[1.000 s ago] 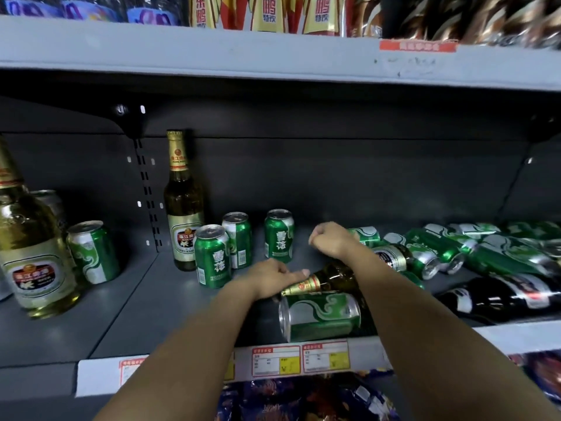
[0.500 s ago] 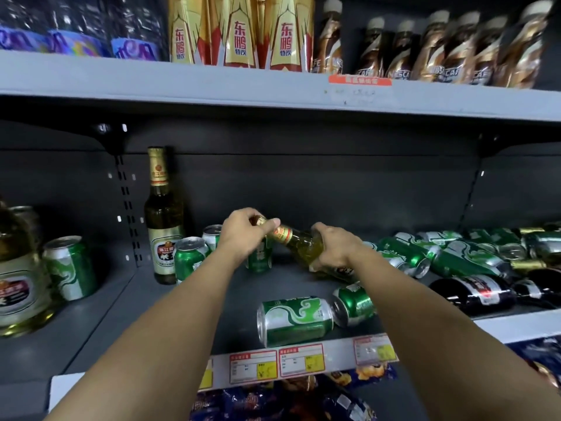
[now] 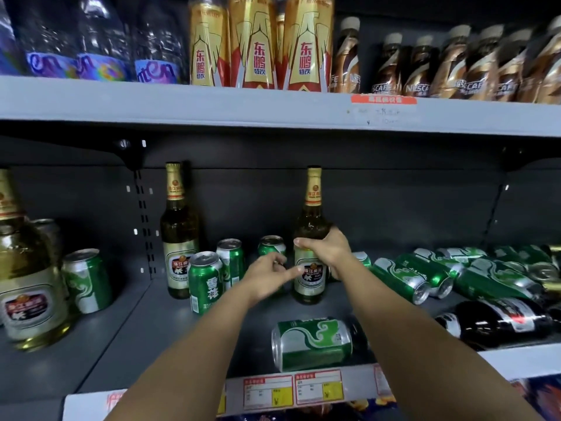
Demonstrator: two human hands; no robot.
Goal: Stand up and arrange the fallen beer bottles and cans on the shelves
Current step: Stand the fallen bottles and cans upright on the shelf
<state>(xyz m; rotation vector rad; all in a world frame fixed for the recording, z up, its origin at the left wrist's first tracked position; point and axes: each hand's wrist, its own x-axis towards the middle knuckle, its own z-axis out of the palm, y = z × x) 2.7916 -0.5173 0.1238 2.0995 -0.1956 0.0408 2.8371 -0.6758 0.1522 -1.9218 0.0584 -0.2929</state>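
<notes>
A gold-capped beer bottle [image 3: 311, 226] stands upright in the middle of the grey shelf [image 3: 127, 338]. My right hand [image 3: 326, 249] grips its body just above the label. My left hand [image 3: 270, 276] hovers at the bottle's left with the forefinger touching the label and nothing held. Another upright bottle [image 3: 179, 238] stands at the back left, with three upright green cans [image 3: 206, 282] beside it. One green can [image 3: 312, 343] lies on its side near the front edge. Several fallen green cans [image 3: 425, 278] and a dark fallen bottle [image 3: 498, 322] lie at the right.
A large bottle [image 3: 27, 287] and an upright green can [image 3: 86, 281] stand in the left bay. The shelf above [image 3: 273, 107] carries gold drink packs and brown coffee bottles. Price tags [image 3: 291, 390] line the front edge. Bare shelf floor lies between the bottles.
The bottle went from lying flat to tilted in both hands to upright on the shelf. My left hand has come off its neck and dropped beside the label. The camera tilted upward.
</notes>
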